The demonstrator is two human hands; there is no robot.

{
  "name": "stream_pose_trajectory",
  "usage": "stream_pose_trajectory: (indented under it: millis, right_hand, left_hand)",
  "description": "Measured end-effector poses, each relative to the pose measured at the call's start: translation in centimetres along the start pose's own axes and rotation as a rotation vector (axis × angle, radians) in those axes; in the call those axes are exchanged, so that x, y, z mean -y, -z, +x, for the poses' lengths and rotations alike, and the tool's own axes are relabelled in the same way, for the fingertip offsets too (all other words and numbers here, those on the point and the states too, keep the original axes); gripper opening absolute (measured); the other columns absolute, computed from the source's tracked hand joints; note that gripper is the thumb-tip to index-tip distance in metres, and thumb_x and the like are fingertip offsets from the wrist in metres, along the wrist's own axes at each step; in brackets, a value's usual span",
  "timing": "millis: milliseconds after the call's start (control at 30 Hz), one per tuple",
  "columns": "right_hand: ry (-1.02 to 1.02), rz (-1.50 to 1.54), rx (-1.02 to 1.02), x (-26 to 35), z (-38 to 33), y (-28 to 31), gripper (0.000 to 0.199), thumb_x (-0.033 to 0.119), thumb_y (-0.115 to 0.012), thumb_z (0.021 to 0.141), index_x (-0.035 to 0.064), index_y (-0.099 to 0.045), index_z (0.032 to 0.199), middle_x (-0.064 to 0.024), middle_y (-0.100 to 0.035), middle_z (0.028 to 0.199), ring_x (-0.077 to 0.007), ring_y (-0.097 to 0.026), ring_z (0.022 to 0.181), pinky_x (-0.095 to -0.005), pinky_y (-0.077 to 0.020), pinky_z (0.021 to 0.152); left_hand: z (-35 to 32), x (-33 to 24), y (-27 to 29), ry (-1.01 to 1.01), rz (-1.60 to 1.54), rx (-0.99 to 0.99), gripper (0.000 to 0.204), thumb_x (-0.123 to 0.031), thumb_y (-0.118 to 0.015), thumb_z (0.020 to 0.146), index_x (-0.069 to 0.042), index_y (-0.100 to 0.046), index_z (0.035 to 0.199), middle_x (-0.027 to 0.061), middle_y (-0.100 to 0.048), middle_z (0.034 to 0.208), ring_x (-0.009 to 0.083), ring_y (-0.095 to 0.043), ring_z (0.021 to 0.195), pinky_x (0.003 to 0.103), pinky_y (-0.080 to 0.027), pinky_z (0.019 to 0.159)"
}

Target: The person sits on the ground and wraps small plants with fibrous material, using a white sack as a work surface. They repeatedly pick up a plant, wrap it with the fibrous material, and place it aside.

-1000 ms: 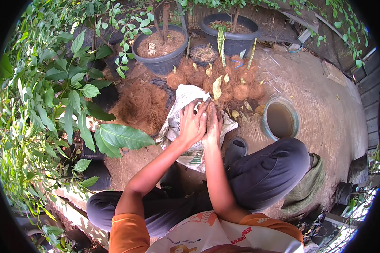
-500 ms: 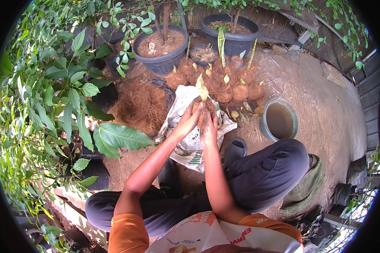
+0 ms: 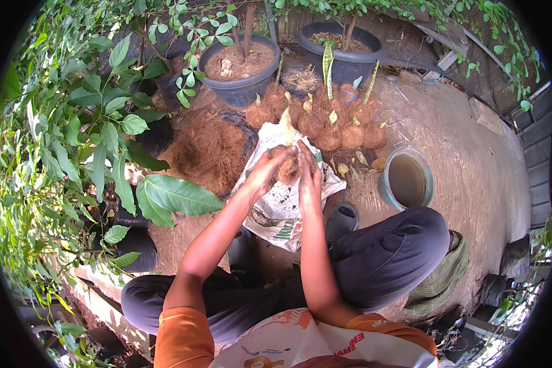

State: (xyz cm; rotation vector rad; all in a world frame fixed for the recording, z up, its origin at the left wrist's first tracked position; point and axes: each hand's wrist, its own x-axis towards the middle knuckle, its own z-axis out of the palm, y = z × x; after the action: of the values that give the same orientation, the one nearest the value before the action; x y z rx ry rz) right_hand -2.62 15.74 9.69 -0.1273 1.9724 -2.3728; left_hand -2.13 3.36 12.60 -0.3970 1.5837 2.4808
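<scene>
A brown ball of coconut fibre (image 3: 288,172) sits between my two hands, over a soil-smudged white sack (image 3: 275,216) spread on the ground. A pale yellowish leaf (image 3: 286,124) sticks up from the ball's far side. My left hand (image 3: 270,170) cups the ball from the left, its fingers lying across the top. Against the right side presses my right hand (image 3: 309,173), its fingers pointing away from me. The hands hide part of the ball. Just beyond them stand several similar fibre balls (image 3: 329,138) with leaf cuttings poking out.
Loose coconut fibre (image 3: 205,150) is heaped left of the sack. A round bucket (image 3: 384,184) of murky water stands to the right. Large black pots (image 3: 242,92) with small trees are at the back. Leafy branches (image 3: 178,195) reach in from the left.
My hands have shifted around the ball, the left one now lying more across its top. The leaf and ball have tilted slightly left, and more of the ball shows.
</scene>
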Motion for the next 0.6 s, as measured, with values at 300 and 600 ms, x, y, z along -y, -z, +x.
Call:
stream_pose_trajectory:
  millis: [300,600]
  right_hand:
    - [-0.049,0.254,0.031,-0.1,-1.7,-3.3,0.074,0.039,-0.056,0.096,0.0052,-0.018,0.15,-0.0155,-0.026,0.152,-0.0274,-0.033,0.136,-0.0374,-0.027,0.112]
    - [0.019,0.324,-0.179,-0.3,-0.9,-1.7,0.041,0.027,-0.044,0.103,-0.0037,-0.049,0.13,-0.0138,-0.052,0.133,-0.0206,-0.047,0.124,-0.0332,-0.0349,0.107]
  left_hand:
    - [0.8,-0.3,-0.5,-0.193,-0.252,-0.394,0.069,-0.045,-0.062,0.091,0.006,-0.039,0.13,0.0199,-0.06,0.115,0.0254,-0.062,0.103,0.039,-0.053,0.09]
    - [0.6,3.4,-1.6,-0.279,0.456,-0.209,0.084,-0.042,-0.064,0.089,0.019,-0.029,0.137,0.0342,-0.043,0.136,0.0353,-0.041,0.132,0.038,-0.031,0.111]
